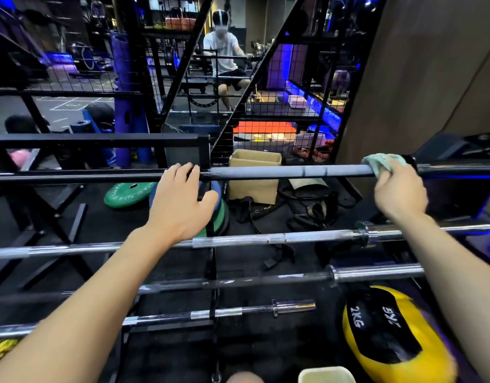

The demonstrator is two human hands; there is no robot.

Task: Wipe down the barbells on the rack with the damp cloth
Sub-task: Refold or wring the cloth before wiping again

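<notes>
- Closest to the camera, bottom right: a yellow and black medicine ball (pixel 387 335) marked 2KG, sitting just under the lower bars.
- Above that, three chrome barbells (pixel 293 238) lie across the rack (pixel 210 261) in stepped rows.
- Top barbell (pixel 279 172) is the grey one, running across the whole view.
- Left hand (pixel 180 200) rests on top of that bar with fingers draped over it, pretty relaxed.
- Right hand (pixel 398 189) is clamped on the damp cloth (pixel 383 163), which is bunched around the top bar near its right end.
- Past the bar: a cardboard box (pixel 253 175) and a green weight plate (pixel 127 193) on the floor.
</notes>
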